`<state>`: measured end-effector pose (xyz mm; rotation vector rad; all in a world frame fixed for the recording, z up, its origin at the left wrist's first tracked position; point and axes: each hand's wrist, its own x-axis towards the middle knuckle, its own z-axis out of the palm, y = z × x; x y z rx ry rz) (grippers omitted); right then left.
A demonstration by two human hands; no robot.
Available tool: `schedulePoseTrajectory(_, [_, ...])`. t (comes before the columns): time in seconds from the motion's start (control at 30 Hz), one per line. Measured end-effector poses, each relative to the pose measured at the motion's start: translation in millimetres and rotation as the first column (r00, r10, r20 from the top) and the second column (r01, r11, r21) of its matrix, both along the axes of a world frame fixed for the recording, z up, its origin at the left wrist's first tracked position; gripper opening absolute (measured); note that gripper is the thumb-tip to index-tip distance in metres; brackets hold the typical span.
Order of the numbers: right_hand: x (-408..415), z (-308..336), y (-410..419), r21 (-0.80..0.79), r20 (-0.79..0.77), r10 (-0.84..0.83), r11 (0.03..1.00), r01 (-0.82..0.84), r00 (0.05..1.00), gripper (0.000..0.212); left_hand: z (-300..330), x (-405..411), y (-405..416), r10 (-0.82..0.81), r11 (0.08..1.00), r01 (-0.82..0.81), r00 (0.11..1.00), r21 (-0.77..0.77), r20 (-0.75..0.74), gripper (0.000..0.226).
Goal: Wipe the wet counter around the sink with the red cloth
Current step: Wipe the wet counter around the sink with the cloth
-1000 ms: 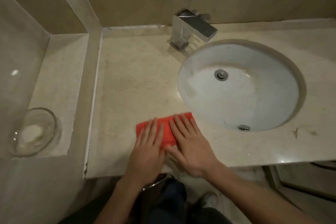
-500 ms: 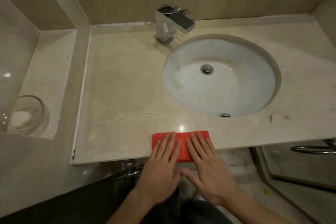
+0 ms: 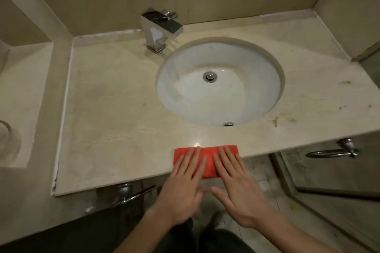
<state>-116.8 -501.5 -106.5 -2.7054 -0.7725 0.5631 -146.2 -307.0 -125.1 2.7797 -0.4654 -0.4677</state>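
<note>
At the bottom centre of the frame, two bare forearms reach up toward the counter's near edge. Left hand point(image 3: 183, 193) and right hand point(image 3: 239, 193) lie side by side, each with its fingers straight and flat, pressing down on the red cloth point(image 3: 206, 159); neither curls round it. That cloth is folded into a strip and sits on the front lip of the beige stone counter point(image 3: 107, 109), lower centre, partly overhanging the edge. Beyond it, right of centre, the round white sink point(image 3: 220, 96) is set into the counter, with a drain at its middle. Dark stains mark the counter right of the sink. At upper centre, a square chrome faucet point(image 3: 159, 28) stands behind the sink's left rim.
</note>
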Motion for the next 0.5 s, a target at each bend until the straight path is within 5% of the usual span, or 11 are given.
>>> schedulePoseTrajectory(0.27, [89.8,-16.6,9.0,0.014,0.064,-0.169,0.986,0.168,0.984,0.106,-7.2,106.0,-23.5,0.127,0.988,-0.129,0.991,0.081,0.033,0.086])
schedulePoseTrajectory(0.5, [9.7,-7.3,-45.8,0.029,0.054,-0.06,0.998,0.058,0.997,0.087,2.1,3.7,-66.9,0.115,0.992,-0.114,0.993,0.045,-0.02,0.07])
